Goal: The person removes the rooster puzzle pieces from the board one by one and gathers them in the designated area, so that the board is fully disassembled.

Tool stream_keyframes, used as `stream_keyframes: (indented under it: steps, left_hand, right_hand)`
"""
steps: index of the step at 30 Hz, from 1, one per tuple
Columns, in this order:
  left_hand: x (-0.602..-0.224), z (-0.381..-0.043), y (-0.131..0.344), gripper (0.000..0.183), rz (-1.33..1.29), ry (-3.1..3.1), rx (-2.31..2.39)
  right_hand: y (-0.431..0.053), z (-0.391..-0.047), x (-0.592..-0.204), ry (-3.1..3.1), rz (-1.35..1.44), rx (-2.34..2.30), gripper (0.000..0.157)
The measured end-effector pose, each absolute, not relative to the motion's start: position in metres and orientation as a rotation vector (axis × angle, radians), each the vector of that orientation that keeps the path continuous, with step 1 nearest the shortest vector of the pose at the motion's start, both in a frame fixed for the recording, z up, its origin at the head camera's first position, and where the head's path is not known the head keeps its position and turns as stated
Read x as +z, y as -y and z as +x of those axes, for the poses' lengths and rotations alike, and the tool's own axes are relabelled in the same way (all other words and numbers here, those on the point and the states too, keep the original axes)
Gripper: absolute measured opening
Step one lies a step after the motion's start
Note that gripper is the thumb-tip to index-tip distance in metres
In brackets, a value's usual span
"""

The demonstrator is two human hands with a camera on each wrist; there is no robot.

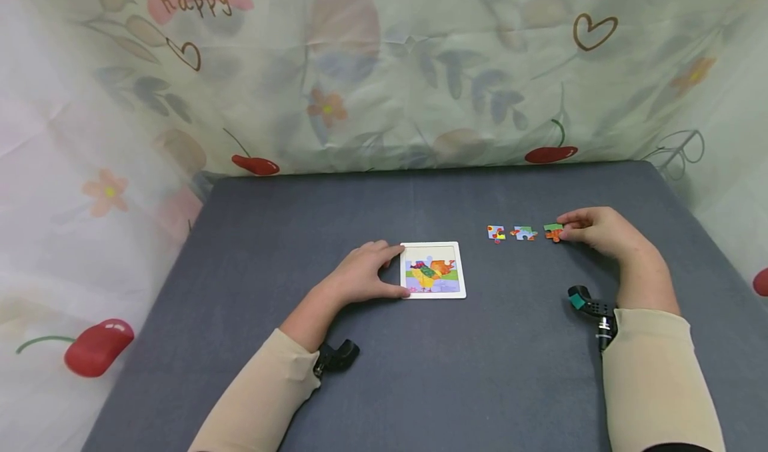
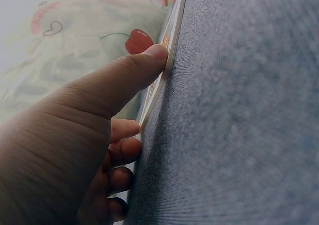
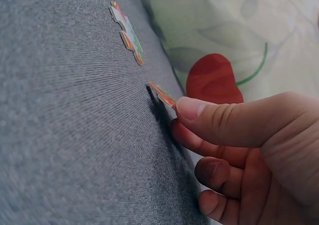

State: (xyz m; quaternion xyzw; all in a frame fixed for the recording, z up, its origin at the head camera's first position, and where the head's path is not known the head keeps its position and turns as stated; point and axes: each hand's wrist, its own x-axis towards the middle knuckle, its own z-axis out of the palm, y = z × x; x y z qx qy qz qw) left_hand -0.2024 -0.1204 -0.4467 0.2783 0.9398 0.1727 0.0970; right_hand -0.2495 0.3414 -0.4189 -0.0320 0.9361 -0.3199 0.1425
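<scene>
A white-framed jigsaw puzzle board (image 1: 433, 295) lies on the table, its lower part filled with a colourful bird picture and its upper strip bare. My left hand (image 1: 366, 273) holds it at the left side, thumb on the near corner and index finger at the far corner. In the left wrist view, the thumb (image 2: 142, 65) presses on the board's edge. To the right, my right hand (image 1: 600, 232) pinches a green and orange puzzle piece (image 1: 553, 232) between thumb and fingers. In the right wrist view, this piece (image 3: 163, 95) is tilted, one end lifted off the cloth.
Two loose puzzle pieces, one yellow and purple (image 1: 496, 233) and one blue and green (image 1: 524, 233), lie in a row left of the right hand. Grey cloth covers the table (image 1: 288, 232). A patterned curtain (image 1: 408, 72) hangs behind its far edge.
</scene>
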Motion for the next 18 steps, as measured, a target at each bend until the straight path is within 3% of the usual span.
stream_keyframes:
  steps: [10, 18]
  left_hand:
    - [-0.448, -0.202, 0.12, 0.087, 0.834, -2.79, 0.509]
    - [-0.448, -0.203, 0.121, 0.088, 0.838, -2.792, 0.51]
  right_hand:
    - [-0.339, -0.245, -0.411, -2.743, -0.105, -0.917, 0.046]
    - [-0.326, -0.24, -0.389, -2.775, -0.15, -1.001, 0.052]
